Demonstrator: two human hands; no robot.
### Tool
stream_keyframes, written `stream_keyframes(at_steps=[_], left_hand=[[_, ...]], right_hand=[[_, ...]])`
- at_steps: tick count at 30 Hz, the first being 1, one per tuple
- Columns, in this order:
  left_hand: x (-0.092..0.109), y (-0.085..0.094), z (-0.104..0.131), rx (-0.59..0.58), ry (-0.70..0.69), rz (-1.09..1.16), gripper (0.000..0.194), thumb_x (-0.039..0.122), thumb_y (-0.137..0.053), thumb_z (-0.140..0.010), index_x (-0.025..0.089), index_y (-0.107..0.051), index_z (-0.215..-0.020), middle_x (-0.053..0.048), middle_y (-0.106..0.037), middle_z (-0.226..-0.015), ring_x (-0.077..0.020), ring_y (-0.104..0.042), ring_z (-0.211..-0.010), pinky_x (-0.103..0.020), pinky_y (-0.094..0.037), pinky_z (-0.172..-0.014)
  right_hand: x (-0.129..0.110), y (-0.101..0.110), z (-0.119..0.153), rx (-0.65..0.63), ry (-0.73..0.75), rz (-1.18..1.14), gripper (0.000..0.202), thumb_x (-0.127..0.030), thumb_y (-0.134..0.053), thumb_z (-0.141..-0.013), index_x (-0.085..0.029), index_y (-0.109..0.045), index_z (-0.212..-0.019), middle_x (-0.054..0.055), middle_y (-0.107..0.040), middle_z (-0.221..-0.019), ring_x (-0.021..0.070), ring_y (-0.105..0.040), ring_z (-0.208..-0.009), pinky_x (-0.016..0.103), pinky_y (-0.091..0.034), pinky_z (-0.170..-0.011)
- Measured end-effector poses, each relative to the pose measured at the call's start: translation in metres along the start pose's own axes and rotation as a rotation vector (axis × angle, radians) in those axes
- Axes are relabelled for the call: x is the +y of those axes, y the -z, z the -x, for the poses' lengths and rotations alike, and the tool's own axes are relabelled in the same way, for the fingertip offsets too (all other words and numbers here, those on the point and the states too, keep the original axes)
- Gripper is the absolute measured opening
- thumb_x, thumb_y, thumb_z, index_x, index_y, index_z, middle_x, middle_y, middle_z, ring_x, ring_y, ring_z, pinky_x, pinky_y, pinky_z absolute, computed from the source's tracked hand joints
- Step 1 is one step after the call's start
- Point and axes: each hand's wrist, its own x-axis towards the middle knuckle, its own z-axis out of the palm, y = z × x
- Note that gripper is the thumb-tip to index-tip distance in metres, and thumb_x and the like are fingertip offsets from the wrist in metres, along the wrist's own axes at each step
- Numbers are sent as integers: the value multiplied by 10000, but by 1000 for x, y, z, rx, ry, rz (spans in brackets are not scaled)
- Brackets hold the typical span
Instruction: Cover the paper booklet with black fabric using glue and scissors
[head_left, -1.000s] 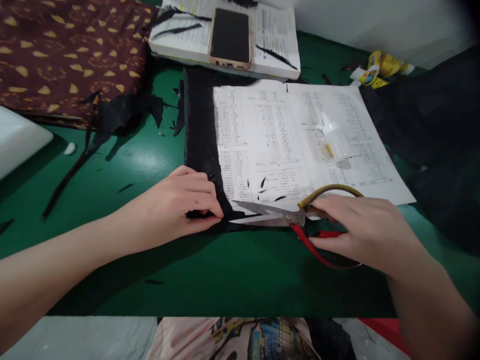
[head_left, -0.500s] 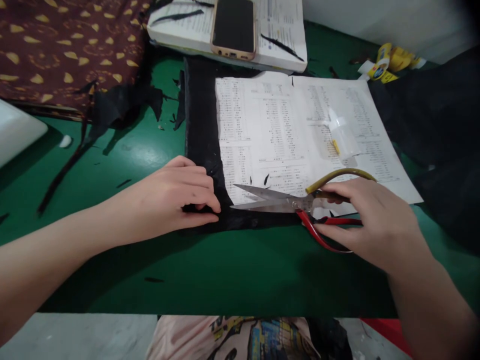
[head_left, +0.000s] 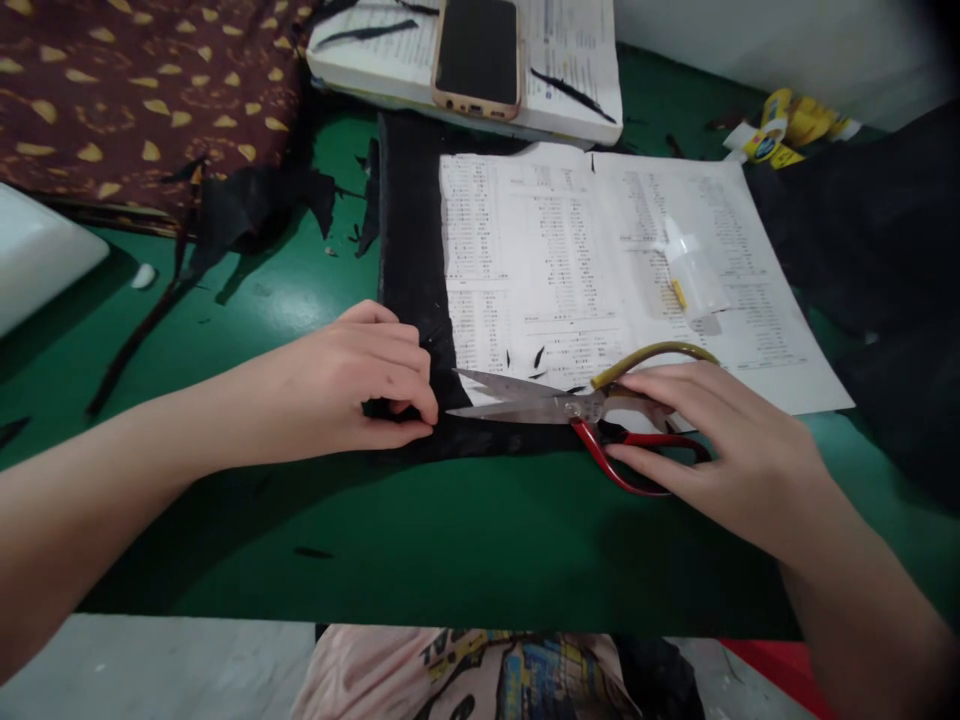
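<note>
My left hand [head_left: 375, 385] pinches the lower left corner of a black sheet [head_left: 412, 220], which lies on the green table [head_left: 450, 540]. My right hand [head_left: 720, 430] grips scissors [head_left: 574, 408] with one olive and one red handle. Their blades are parted and point left, the tips close to my left fingertips, over the sheet's lower edge. White printed paper [head_left: 562, 240] lies over the black sheet. On that paper rest a small clear bottle [head_left: 694, 275] and a few black scraps.
A phone [head_left: 478, 55] rests on a thick book [head_left: 570, 60] at the back. Maroon patterned cloth [head_left: 150, 100] and black scraps [head_left: 240, 210] are at the left, beside a white object [head_left: 41, 255]. Yellow tubes [head_left: 780, 130] and dark cloth [head_left: 885, 220] are at the right.
The scissors and my right hand have shifted left, bringing the blade tips nearer to my left fingers. My left hand keeps its pinch. The whole view has shifted slightly.
</note>
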Motion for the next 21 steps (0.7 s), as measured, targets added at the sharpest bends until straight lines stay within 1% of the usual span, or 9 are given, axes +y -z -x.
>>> stream_keyframes(at_steps=[2, 4, 8, 11, 15, 18, 21], left_hand=[[0, 1, 0, 7, -5, -3, 156, 237, -574, -898, 251, -684, -788, 63, -664, -751, -100, -539, -715, -317, -317, -863], [0, 1, 1, 26, -20, -10, 153, 235, -581, -895, 247, -677, -778, 63, -662, -742, -99, -538, -705, -315, -319, -852], [0, 1, 1, 33, -42, -23, 120, 213, -600, -884, 246, -670, -792, 68, -653, -731, -97, -538, -691, -311, -326, -841], [1, 1, 1, 30, -51, -33, 124, 203, -596, -888, 246, -663, -793, 70, -644, -732, -92, -532, -689, -307, -327, -836], [1, 0, 0, 33, -75, -56, 165, 178, -570, -897, 230, -651, -764, 66, -624, -710, -90, -515, -676, -306, -325, -826], [1, -2, 0, 74, -96, -38, 174, 202, -566, -906, 233, -647, -755, 70, -610, -697, -90, -507, -665, -305, -324, -817], [0, -3, 1, 116, -117, -6, 195, 217, -552, -922, 240, -639, -749, 75, -596, -682, -91, -499, -651, -306, -325, -807]], right_hand=[[0, 1, 0, 10, 20, -3, 415, -263, -676, -847, -185, -543, -1232, 84, -649, -1126, 229, -620, -1057, 342, -498, -907], [0, 2, 1, -7, 20, -12, 413, -268, -680, -843, -188, -542, -1225, 79, -643, -1141, 219, -623, -1045, 327, -506, -881], [3, 4, 1, -84, -55, -25, 377, -321, -676, -837, -209, -551, -1175, 62, -640, -1123, 214, -640, -980, 313, -533, -777], [5, 5, 1, -90, -63, -20, 347, -348, -668, -835, -216, -565, -1139, 61, -645, -1090, 213, -651, -917, 310, -536, -706], [5, 6, 0, -74, 0, -5, 353, -326, -660, -842, -200, -568, -1159, 76, -639, -1126, 207, -651, -924, 297, -528, -685], [5, 5, 0, -52, 84, 25, 370, -324, -673, -835, -177, -581, -1161, 79, -643, -1112, 204, -650, -932, 293, -519, -667], [6, 3, -1, -26, 151, 38, 362, -332, -682, -832, -157, -601, -1138, 87, -657, -1068, 231, -635, -962, 336, -521, -758]])
